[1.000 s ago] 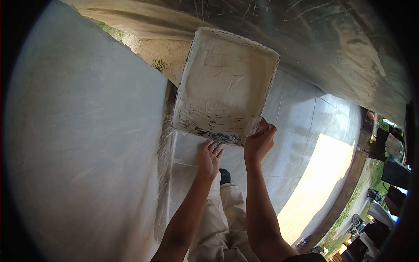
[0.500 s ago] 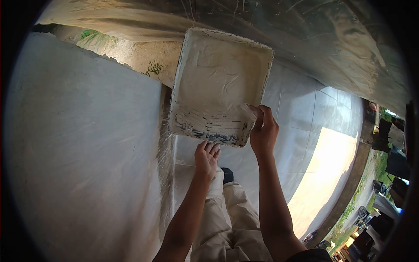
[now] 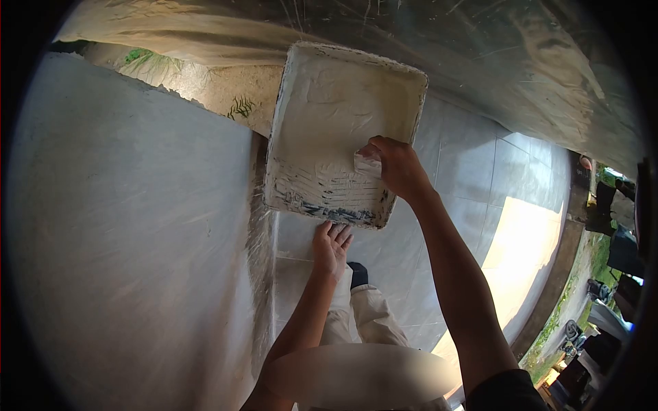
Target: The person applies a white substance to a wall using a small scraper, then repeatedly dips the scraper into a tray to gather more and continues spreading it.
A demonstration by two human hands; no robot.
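A rectangular paint tray [image 3: 346, 103] with a crusted rim is tilted towards me. Thick off-white paint or paste coats its inside, and dark patches show along its ribbed near end. My left hand [image 3: 332, 248] is palm up at the tray's near edge, its fingertips against the rim and partly under it. Over the right side of the tray, my right hand [image 3: 401, 168] pinches a small flat piece [image 3: 367, 164] smeared white. The piece is at the paint surface above the ribs; its exact kind is hidden by the coating and my fingers.
A grey plastered wall [image 3: 137, 226] fills the left side. Shiny sheeting [image 3: 480, 61] hangs across the top. Below are grey floor tiles [image 3: 459, 198] with a bright sunlit patch [image 3: 517, 240]. Several dark items [image 3: 606, 212] and some grass are outside at the far right.
My right hand has moved left and slightly up from the tray's right rim, carrying the white-smeared piece inwards over the paint. My left hand has shifted slightly right along the near edge.
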